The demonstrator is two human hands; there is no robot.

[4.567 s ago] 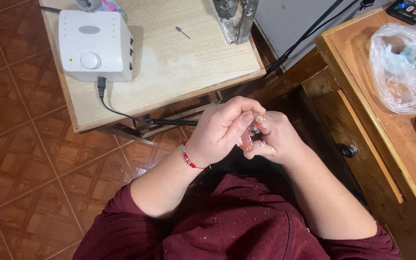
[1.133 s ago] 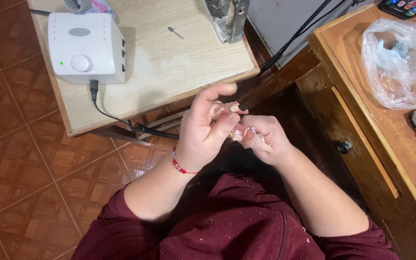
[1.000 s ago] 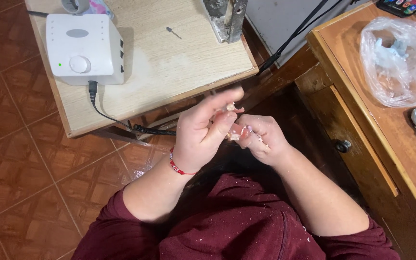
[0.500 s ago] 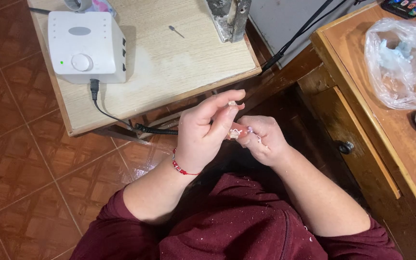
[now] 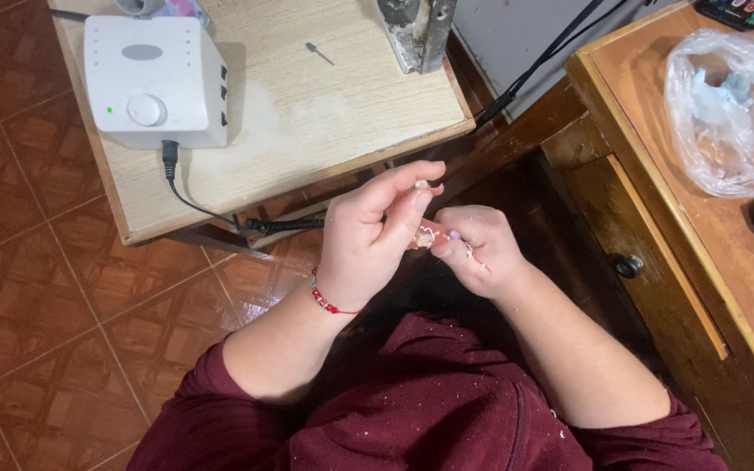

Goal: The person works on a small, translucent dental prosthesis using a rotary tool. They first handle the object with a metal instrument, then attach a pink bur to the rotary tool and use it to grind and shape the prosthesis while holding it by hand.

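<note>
Brown floor tiles point(image 5: 37, 288) lie under a low table point(image 5: 307, 113) with a white box point(image 5: 154, 83). Since a second ago my left hand point(image 5: 373, 235) has curled down more. My right hand point(image 5: 477, 249) stays pinched on a tiny pink piece point(image 5: 425, 235), between both hands.

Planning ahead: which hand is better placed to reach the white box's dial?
Probably left: the left hand is nearer the white box; the right hand, farther off, pinches the small pinkish piece.
</note>
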